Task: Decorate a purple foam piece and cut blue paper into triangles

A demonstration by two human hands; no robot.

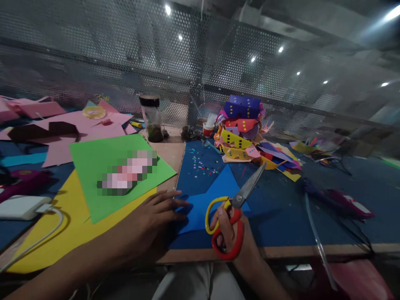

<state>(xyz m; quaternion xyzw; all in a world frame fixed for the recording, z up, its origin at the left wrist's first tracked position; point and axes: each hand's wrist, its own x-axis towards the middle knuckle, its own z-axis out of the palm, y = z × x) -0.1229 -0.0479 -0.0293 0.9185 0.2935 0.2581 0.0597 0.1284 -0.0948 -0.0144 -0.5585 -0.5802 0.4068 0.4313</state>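
The R hand [230, 231] has its grip closed around the handles of the scissors [239, 199]; one loop is yellow, the other is red, and fingers are passing through the loops. The blades point up and to the right, away from the person, and they look to be together, or nearly so. The scissors are above the right part of the blue paper [221, 185], which lies on the surface [281, 233] directly in front of the person, w/ one sharp corner directed to the far side. The grip of the L hand [159, 212] is released: palm is downward, fingers are stretched over the left part of this paper. If they press it, I can't tell.

To the left, the green sheet [87, 166] lies partly on the yellow sheet [75, 216], w/ a pixelated patch in its middle, so the content there is unreadable. Beyond the blue paper are small colored bits [200, 162], and behind them, to the right, a pile of cut paper [240, 141], incl. purple, red & yellow pcs. A jar w/ dark lid [151, 118] stands upright near the far edge.
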